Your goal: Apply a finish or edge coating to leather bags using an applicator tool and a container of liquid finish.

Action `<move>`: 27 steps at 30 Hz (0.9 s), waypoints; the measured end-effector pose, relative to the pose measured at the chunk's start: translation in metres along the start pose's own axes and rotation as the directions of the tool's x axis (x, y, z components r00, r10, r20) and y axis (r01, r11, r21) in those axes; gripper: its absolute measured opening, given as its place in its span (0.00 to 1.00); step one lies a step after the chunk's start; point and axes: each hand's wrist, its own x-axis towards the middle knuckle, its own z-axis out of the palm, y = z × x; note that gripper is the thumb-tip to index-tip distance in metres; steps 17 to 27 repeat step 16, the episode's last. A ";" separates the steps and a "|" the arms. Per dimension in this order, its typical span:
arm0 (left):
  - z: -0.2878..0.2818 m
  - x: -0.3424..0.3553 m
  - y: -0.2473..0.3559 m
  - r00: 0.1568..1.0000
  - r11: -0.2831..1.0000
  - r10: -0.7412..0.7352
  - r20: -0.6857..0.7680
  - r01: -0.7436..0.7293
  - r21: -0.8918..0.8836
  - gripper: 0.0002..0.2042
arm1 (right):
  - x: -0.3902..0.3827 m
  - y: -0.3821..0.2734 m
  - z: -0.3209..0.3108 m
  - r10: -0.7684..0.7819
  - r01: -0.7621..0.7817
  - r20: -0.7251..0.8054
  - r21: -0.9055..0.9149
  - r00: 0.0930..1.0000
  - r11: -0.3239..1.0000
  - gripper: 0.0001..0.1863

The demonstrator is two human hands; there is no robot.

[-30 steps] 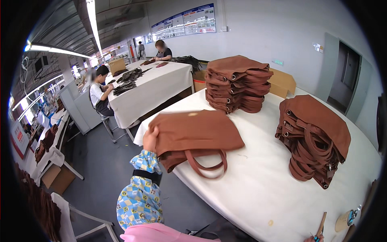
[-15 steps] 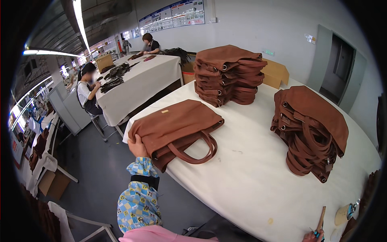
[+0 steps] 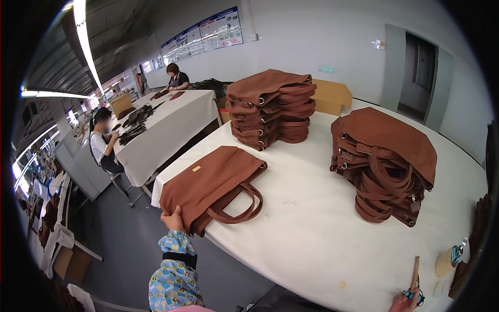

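A brown tote bag (image 3: 208, 182) with two looped handles and a small gold plate lies at the table's left edge. My left hand (image 3: 172, 218) is closed on its near left corner, thumb on top and the other fingers mostly hidden. At the lower right, my right hand (image 3: 404, 301) is closed around a small tool with blue parts (image 3: 414, 295); a thin brown stick (image 3: 416, 273) rises beside the fingers. How the stick and the blue parts belong together cannot be made out.
Two piles of similar bags stand on the white table (image 3: 301, 249): a tall stack (image 3: 267, 106) at the back and a slumped pile (image 3: 387, 156) at right. A cup with blue-topped contents (image 3: 447, 260) sits near the right edge. Two people work at another table (image 3: 171, 127).
The view has shifted, so the piles appear further left. The tote bag's gold-plated side sits lower and nearer to me, with my left hand moved along with its corner.
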 end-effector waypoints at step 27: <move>0.291 -0.082 0.172 0.576 0.772 -0.397 0.715 0.631 -0.080 0.44 | 0.006 0.001 -0.015 -0.013 0.015 0.064 -0.023 0.998 1.000 0.10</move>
